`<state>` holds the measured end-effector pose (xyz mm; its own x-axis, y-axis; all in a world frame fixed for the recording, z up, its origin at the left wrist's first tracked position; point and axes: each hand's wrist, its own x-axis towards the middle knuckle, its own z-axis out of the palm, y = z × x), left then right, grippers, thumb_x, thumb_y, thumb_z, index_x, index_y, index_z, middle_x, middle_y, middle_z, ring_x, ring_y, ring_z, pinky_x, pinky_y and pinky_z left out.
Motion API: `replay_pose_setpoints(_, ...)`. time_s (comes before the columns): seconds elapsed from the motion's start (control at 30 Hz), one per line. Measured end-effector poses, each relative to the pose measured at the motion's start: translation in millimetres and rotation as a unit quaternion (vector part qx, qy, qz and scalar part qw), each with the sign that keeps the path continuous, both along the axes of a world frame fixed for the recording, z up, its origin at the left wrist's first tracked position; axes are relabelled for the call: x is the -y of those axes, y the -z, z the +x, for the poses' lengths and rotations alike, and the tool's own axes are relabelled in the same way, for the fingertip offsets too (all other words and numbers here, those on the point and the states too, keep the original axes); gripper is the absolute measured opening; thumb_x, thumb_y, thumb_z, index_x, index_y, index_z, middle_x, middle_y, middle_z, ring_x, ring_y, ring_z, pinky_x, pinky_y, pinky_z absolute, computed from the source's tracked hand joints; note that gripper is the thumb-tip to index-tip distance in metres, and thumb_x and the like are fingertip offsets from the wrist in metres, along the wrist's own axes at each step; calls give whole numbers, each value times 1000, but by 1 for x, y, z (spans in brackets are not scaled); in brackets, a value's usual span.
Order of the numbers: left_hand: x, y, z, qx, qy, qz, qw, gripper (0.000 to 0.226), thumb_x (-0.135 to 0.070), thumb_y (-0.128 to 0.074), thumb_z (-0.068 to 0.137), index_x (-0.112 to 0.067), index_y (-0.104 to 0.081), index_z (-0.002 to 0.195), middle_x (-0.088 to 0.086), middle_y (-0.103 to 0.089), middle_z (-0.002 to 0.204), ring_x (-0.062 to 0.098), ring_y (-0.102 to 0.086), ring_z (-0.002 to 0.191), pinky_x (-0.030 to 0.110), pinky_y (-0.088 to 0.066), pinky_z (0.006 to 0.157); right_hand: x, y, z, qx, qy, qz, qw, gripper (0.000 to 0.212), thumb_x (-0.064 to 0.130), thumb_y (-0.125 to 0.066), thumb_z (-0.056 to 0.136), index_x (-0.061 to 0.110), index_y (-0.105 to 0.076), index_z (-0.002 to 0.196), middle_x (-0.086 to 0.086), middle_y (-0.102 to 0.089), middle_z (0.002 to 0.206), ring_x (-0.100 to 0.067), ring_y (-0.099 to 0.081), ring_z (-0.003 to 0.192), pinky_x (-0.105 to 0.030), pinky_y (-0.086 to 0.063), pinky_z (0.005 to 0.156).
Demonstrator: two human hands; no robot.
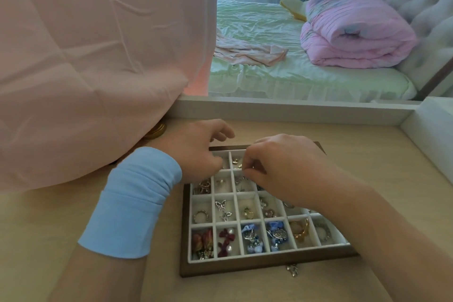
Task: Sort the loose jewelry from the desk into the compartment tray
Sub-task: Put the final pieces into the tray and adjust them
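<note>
A brown-framed compartment tray (267, 266) with white dividers lies on the pale wooden desk. Its cells hold earrings, rings and charms, among them butterfly charms (221, 208) and blue earrings (252, 236). My left hand (196, 149), with a blue wristband, hovers over the tray's far left corner with fingers curled. My right hand (282, 169) hangs over the far cells, its fingertips pinched together over a small piece of jewelry (239, 167) that is mostly hidden. One silver charm (292, 270) lies loose on the desk at the tray's near edge.
A pink cloth (85, 68) drapes over the left half of the desk, with a gold lid (157, 130) under its edge. A mirror (306, 32) behind the desk reflects a bed. A white frame (429, 135) borders the desk on the right.
</note>
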<state>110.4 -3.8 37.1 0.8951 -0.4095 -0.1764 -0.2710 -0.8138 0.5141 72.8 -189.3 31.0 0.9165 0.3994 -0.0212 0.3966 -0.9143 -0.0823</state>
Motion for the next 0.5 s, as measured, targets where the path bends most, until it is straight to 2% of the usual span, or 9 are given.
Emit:
replay_pose_setpoints(0.13, -6, 4, 3, -6, -25, 3, 1000, 48, -15, -57, 87, -38, -55, 129, -18, -57, 126, 4, -52, 115, 19, -39, 93, -6, 2, 0, -6, 3, -23, 1000, 21, 42, -50, 100, 36, -70, 98, 15, -65, 93, -7, -60, 80, -26, -54, 72)
replay_pose_setpoints(0.3, -4, 8, 6, 19, -33, 6, 999, 38, -15, -54, 88, -37, -68, 116, -17, -52, 104, 5, -53, 96, 19, -41, 89, -12, 1, -2, -6, 5, -53, 999, 21, 41, -51, 100, 36, -70, 96, 15, -63, 92, -7, -60, 79, -27, -55, 70)
replay_pose_setpoints(0.4, -4, 10, 8, 24, -31, 3, 999, 37, -14, -52, 88, -39, -71, 108, -15, -54, 111, 8, -55, 97, 20, -42, 86, -16, 2, -1, 0, 16, -72, 997, 21, 41, -52, 99, 36, -72, 96, 13, -65, 94, -11, -63, 80, -29, -56, 69)
replay_pose_setpoints(0.5, -7, 11, 10, 24, -38, -12, 999, 37, -12, -52, 89, -40, -71, 104, -16, -54, 110, 6, -57, 92, 21, -45, 81, -18, 3, -1, -5, 24, -81, 996, 22, 41, -53, 98, 35, -74, 96, 11, -67, 94, -13, -64, 80, -33, -59, 70)
